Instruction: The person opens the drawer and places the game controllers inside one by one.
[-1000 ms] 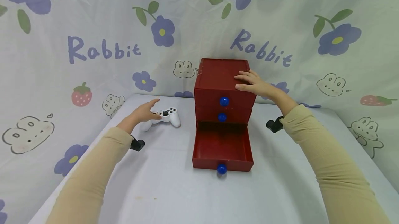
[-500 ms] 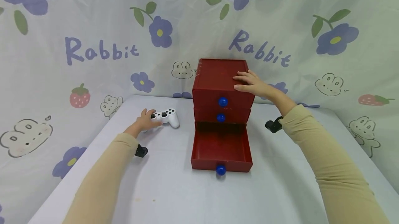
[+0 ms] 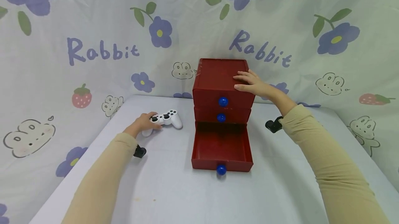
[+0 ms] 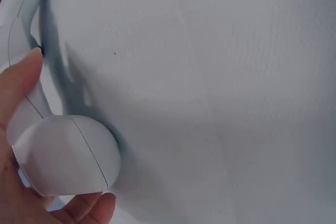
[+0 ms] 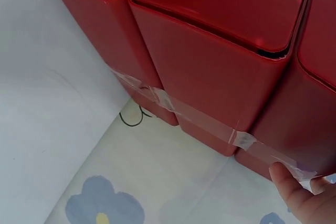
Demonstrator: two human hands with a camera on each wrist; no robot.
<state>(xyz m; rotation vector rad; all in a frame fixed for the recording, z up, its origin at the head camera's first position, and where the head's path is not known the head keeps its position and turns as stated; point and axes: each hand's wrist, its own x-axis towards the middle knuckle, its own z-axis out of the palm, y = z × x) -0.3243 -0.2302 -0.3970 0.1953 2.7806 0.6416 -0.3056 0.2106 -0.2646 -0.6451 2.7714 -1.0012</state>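
My left hand (image 3: pixel 143 123) grips the left end of a white game controller (image 3: pixel 175 120) on the table. In the left wrist view, thumb and fingers curl round a rounded grip of the controller (image 4: pixel 65 156). My right hand (image 3: pixel 254 84) rests with fingers extended on the top right edge of a red drawer box (image 3: pixel 218 75). The right wrist view has that hand (image 5: pixel 310 203) at lower right, beside clear tape along the box. The bottom drawer (image 3: pixel 222 164) is pulled out, its red floor showing; the two drawers above are closed. Each drawer has a round blue knob.
A white cloth (image 3: pixel 174 189) covers the table under box and controller. Behind stands a patterned curtain (image 3: pixel 184 33) with flowers and rabbits, close to the back of the box. Small black devices (image 3: pixel 274 124) sit at both wrists.
My left hand has come down onto the controller and closed round its left end. The controller has shifted slightly to the right. My right hand stays on the box.
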